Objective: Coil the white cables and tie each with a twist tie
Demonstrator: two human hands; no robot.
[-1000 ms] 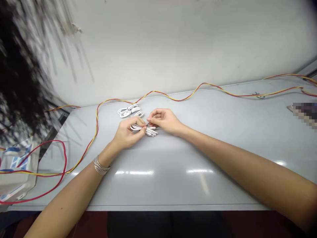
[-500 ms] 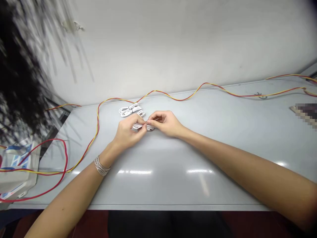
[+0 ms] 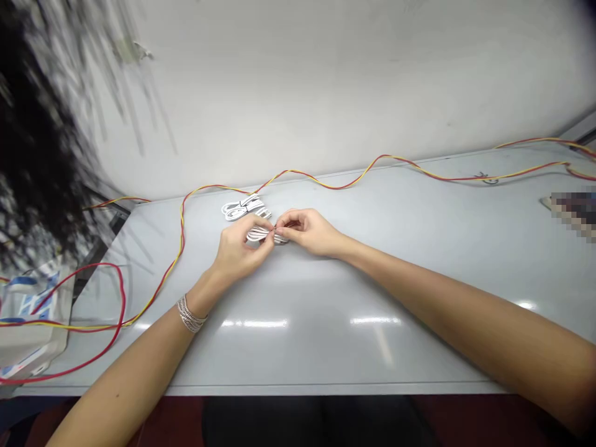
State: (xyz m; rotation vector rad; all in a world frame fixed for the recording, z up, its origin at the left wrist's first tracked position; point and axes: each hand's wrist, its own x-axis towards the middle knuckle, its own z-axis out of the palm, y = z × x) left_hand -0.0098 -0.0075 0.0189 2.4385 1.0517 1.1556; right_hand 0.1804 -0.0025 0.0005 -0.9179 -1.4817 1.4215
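Cable, white and looped into a small bundle [image 3: 257, 234], sits between both hands just off the middle of the view, toward 9 o'clock, over the glossy grey table [image 3: 321, 360]. It should be light, I judge, and soft enough to flex, with thin coils that could slide over one another or fan out if squeezed loosely. The plugs are probably the stiff part, and the joints behind them the delicate one, so the best hold looks to be around the waist, with all the strands gathered together.

The left hand [image 3: 242, 246] does roughly that: thumb and index finger pinch the strands from the 9 o'clock side, the coils showing inside the arch they form. Its forearm, with a silvery bracelet [image 3: 189, 313] at the wrist, runs back between 7 and 8 o'clock. The right hand [image 3: 311, 233] meets it from 3 o'clock, thumb and fingertips closed on the bundle; whether they grip cable or some small tie is too fine to tell. That forearm slants away toward 4 o'clock, wrist low over the surface.

A second white bundle [image 3: 242, 208] lies near, at 11 o'clock from the held one, and beyond it passes a red-and-yellow wire [image 3: 180, 236], bending down toward 8 o'clock
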